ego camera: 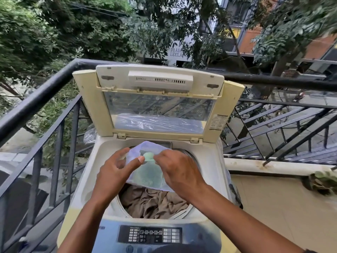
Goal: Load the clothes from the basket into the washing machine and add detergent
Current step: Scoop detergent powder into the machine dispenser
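Detergent step: your left hand [116, 168] and right hand [179, 169] pinch a clear bag [145, 172] at mid-frame, over clothes [153, 203] inside the washer [102, 152]. Next, open it.

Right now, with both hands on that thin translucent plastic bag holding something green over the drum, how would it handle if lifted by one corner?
The translucent plastic bag creases between the left hand and the right hand, so it is probably floppy. Its green contents bulge low, so they would likely sag downward. The glossy film may be slippery.
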`<state>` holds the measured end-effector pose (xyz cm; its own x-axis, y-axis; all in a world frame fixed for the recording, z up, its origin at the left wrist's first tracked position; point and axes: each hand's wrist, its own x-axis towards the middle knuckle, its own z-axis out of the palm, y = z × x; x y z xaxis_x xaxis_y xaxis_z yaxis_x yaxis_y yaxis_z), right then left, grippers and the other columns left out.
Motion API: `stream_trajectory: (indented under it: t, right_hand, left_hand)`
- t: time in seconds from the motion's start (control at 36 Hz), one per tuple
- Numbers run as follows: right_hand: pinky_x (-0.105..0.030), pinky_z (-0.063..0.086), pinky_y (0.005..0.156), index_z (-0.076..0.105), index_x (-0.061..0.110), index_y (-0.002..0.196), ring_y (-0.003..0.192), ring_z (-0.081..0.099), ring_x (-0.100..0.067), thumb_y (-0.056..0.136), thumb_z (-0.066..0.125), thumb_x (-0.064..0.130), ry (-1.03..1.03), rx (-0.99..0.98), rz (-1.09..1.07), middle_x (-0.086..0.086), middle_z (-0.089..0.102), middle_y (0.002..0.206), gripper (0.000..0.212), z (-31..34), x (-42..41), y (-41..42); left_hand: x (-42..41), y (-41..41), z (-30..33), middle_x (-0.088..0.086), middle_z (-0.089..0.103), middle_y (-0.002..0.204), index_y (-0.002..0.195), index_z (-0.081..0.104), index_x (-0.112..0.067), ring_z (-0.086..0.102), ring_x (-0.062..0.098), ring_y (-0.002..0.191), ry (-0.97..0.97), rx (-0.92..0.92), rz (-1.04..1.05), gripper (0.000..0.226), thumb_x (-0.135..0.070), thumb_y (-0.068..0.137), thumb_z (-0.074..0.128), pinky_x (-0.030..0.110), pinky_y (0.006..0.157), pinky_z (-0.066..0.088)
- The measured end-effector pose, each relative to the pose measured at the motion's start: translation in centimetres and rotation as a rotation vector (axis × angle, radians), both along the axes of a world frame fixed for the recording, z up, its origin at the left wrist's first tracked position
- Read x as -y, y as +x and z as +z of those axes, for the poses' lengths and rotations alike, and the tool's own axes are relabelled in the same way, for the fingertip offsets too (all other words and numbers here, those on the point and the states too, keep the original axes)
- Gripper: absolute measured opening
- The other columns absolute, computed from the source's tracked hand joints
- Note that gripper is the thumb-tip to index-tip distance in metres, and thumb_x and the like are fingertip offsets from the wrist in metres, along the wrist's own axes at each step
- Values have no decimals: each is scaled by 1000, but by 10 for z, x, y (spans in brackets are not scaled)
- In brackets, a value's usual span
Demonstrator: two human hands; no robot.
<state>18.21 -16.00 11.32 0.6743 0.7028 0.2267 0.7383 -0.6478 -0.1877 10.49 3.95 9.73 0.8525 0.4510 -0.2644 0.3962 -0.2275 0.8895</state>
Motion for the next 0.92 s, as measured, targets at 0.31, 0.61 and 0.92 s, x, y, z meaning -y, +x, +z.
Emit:
stream_trajectory:
  t: [0.31,0.61,0.92]
  right_hand:
    - [-26,27,45,64,10,63,50,58,-35,56,74,1,-136,-96,-50,-9,55,61,15,-9,-11,6]
    - [-37,56,59,57,12,65,66,61,-35,79,63,19,37,-278,-199,-8,64,64,17,-13,-18,6]
    - [-32,49,65,79,14,86,73,65,-20,90,65,20,338,-367,-222,-4,75,76,15,-13,-22,3]
  left_hand:
    - [9,-1,16,-5,74,118,130,53,-54,68,15,112,225,-53,14,88,-94,53,66,47,99,53]
    - [12,-6,10,-13,73,119,128,54,-58,71,13,109,144,47,39,88,-98,50,64,50,97,56]
    - [11,-4,10,-6,73,119,128,55,-59,72,14,108,121,86,21,86,-96,51,65,50,97,57]
